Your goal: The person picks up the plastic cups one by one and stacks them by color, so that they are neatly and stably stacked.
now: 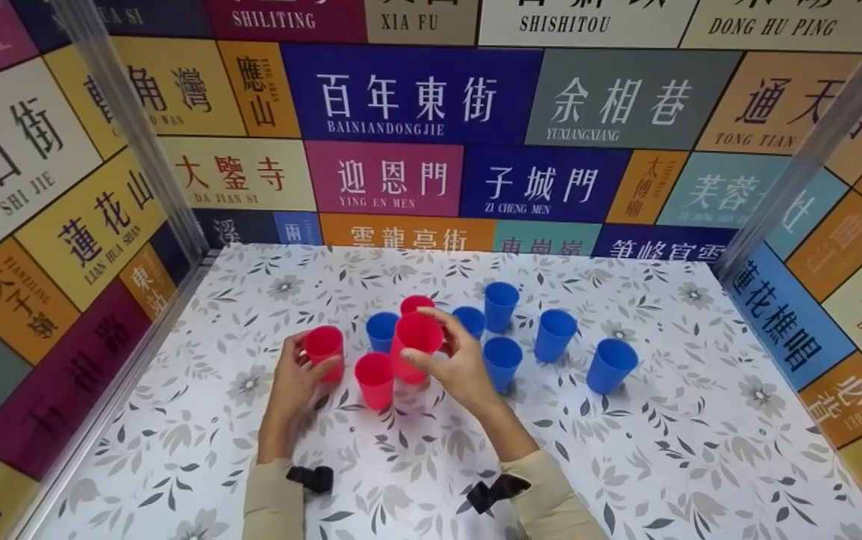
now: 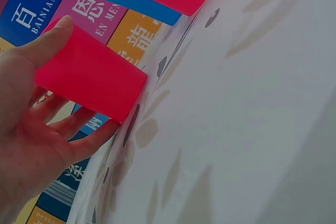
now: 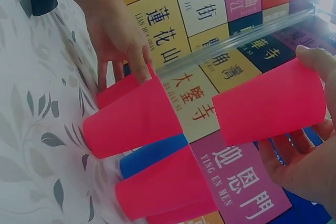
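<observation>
My left hand [image 1: 297,379] holds a red plastic cup [image 1: 325,346] upright between thumb and fingers. In the left wrist view this cup [image 2: 92,72] has its base close to the tabletop. With thumb and fingers round it, my right hand [image 1: 464,367] grips another red cup [image 1: 417,352]. The right wrist view has that held cup [image 3: 270,100] raised above the other cups. A red cup [image 1: 375,384] stands between the hands, toward me. Behind the raised cup, a red cup [image 1: 417,304] shows only its rim part, and a blue cup [image 1: 382,328] stands to its left.
Right of my right hand stand several blue cups, including a far one [image 1: 501,306], a near one [image 1: 502,364] and the rightmost one [image 1: 612,365]. A leaf-patterned cloth covers the table [image 1: 198,420]. Walls of colourful sign panels [image 1: 408,94] enclose it behind and at both sides.
</observation>
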Action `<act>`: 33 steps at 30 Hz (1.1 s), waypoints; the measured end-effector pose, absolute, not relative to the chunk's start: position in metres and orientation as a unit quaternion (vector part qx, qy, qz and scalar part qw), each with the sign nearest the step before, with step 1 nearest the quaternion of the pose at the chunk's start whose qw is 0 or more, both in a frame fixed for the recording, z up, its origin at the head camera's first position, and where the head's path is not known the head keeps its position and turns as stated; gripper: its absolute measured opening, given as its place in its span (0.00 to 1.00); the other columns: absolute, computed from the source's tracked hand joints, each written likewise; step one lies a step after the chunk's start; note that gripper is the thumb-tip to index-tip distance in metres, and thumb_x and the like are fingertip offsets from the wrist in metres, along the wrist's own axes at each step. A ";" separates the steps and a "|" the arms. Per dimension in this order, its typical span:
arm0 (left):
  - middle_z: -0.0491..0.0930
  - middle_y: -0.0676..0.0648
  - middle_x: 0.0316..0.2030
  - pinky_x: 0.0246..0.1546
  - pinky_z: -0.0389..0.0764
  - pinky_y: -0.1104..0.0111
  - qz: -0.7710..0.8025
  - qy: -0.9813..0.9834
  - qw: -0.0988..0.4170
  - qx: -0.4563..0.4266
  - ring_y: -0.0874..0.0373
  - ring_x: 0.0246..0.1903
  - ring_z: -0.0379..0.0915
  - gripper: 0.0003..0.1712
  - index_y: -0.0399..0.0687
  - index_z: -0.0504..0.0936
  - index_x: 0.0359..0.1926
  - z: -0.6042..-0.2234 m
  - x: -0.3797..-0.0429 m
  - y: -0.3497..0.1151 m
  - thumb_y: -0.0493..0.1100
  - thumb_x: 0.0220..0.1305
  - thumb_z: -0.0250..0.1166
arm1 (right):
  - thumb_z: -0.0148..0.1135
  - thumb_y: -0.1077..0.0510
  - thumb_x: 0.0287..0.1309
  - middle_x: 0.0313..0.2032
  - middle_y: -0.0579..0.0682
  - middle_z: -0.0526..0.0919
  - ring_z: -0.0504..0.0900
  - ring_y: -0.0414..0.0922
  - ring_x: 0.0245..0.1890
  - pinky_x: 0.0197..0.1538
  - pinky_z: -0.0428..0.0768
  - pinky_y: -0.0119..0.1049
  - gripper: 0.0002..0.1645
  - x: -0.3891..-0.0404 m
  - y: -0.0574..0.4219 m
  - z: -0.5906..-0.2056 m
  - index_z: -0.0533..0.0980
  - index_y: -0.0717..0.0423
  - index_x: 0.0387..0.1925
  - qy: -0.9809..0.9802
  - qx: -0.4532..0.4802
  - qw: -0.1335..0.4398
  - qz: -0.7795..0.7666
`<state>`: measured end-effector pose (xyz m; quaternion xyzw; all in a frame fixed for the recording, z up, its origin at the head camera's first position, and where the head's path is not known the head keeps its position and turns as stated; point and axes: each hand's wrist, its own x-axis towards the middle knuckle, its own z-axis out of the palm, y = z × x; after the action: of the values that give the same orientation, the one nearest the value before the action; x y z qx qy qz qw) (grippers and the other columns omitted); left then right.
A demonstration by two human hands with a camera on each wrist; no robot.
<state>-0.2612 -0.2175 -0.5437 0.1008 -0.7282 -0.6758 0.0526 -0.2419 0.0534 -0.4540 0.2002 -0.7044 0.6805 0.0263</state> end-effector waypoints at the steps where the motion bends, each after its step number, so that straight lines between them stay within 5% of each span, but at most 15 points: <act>1: 0.72 0.44 0.63 0.56 0.79 0.69 -0.673 -0.730 0.054 0.101 0.50 0.63 0.71 0.43 0.49 0.62 0.68 -0.544 -0.261 -0.218 0.45 0.57 0.76 | 0.75 0.53 0.54 0.52 0.57 0.82 0.82 0.45 0.46 0.48 0.84 0.33 0.37 -0.244 0.052 -0.452 0.72 0.53 0.65 -0.702 0.200 0.020 0.684; 10: 0.72 0.41 0.63 0.62 0.78 0.62 -0.661 -0.741 0.074 0.092 0.48 0.63 0.71 0.41 0.46 0.63 0.67 -0.544 -0.261 -0.215 0.41 0.58 0.75 | 0.74 0.51 0.55 0.53 0.59 0.81 0.81 0.47 0.48 0.46 0.86 0.36 0.39 -0.257 0.037 -0.437 0.71 0.52 0.67 -0.674 0.208 -0.050 0.707; 17: 0.70 0.42 0.66 0.69 0.71 0.51 -0.636 -0.763 0.070 0.094 0.44 0.68 0.66 0.44 0.49 0.63 0.69 -0.543 -0.257 -0.214 0.48 0.57 0.76 | 0.74 0.53 0.56 0.55 0.57 0.80 0.82 0.46 0.50 0.50 0.86 0.37 0.38 -0.261 0.025 -0.436 0.71 0.51 0.67 -0.656 0.197 -0.077 0.724; 28: 0.70 0.43 0.66 0.69 0.71 0.51 -0.640 -0.760 0.068 0.095 0.44 0.68 0.66 0.45 0.52 0.63 0.68 -0.545 -0.258 -0.219 0.51 0.55 0.77 | 0.74 0.52 0.56 0.55 0.55 0.81 0.85 0.46 0.48 0.49 0.87 0.39 0.36 -0.269 -0.005 -0.434 0.72 0.47 0.65 -0.663 0.191 -0.086 0.719; 33: 0.70 0.42 0.66 0.68 0.73 0.51 -0.643 -0.757 0.071 0.091 0.44 0.67 0.67 0.40 0.50 0.63 0.69 -0.545 -0.258 -0.216 0.44 0.61 0.73 | 0.73 0.54 0.57 0.55 0.55 0.81 0.85 0.44 0.47 0.48 0.87 0.39 0.35 -0.272 -0.018 -0.435 0.72 0.47 0.66 -0.668 0.176 -0.091 0.717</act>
<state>-0.2582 -0.2165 -0.5446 0.0914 -0.7574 -0.6425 0.0713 -0.2715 -0.0180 -0.4345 0.1759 -0.6683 0.7170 -0.0912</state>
